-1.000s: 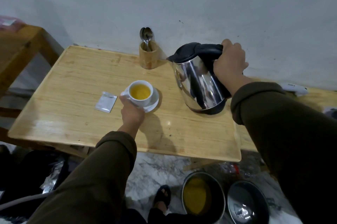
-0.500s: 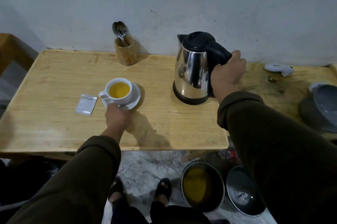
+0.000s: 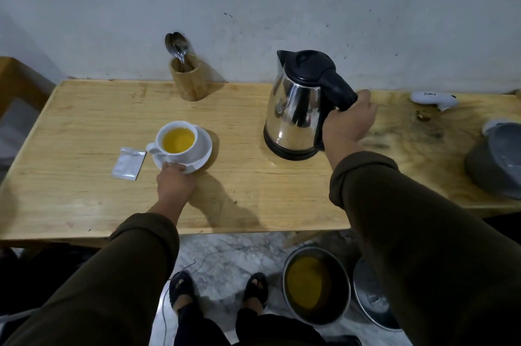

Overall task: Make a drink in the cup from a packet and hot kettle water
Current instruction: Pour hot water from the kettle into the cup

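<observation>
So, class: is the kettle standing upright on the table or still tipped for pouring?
Upright. The kettle sits with its black base flat on the table, lid on top, the right hand gripping its handle.

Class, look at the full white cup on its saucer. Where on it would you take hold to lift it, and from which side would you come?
Grip the cup by its small loop handle, approaching from the left, the packet side, since the handle points that way. The yellow drink sits high, so keep it level. The left hand at the saucer near rim probably steadies it.
</observation>
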Demonstrator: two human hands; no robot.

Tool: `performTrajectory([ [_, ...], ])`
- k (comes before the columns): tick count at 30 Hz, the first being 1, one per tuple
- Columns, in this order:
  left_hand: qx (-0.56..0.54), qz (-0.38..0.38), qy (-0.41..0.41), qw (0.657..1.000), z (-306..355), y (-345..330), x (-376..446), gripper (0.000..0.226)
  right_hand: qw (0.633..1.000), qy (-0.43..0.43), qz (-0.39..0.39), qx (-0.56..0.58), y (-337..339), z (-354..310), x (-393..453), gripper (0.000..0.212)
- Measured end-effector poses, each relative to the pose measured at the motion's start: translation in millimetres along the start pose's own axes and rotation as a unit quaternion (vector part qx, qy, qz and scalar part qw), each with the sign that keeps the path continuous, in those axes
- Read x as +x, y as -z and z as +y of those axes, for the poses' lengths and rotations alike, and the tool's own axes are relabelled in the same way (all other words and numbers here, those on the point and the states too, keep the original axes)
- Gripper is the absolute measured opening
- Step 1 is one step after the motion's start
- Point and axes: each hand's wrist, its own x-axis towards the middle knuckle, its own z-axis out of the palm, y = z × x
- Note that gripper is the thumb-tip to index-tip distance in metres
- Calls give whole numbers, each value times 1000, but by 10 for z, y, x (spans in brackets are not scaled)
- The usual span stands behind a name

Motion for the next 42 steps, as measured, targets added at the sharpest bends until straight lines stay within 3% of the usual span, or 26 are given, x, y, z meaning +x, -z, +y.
performTrajectory([
  [9,-6,-28,16,999,-5,50,14,39,999,-40,-10,19,-5,96,-22,31],
  [21,-49,-44,-4,998,-165,348,44,43,982,-178,-28,-54,-70,118,-480,67],
  [25,-81,-59,-6,995,-234,442,13,44,974,-210,-45,-73,-154,48,-697,62],
  [30,-140,-70,-2,988,-283,555,52,68,969,-121,-178,-121,-350,-110,-1036,45],
  [33,-137,-70,-1,988,-300,610,80,79,970,-82,-200,-107,-544,-302,-1202,39],
  [38,-145,-96,-14,985,-330,680,161,67,959,5,-271,-84,-868,-605,-1293,33],
  [42,-121,-61,-46,990,-402,678,336,53,939,76,-321,-98,-1169,-835,-1148,26],
])
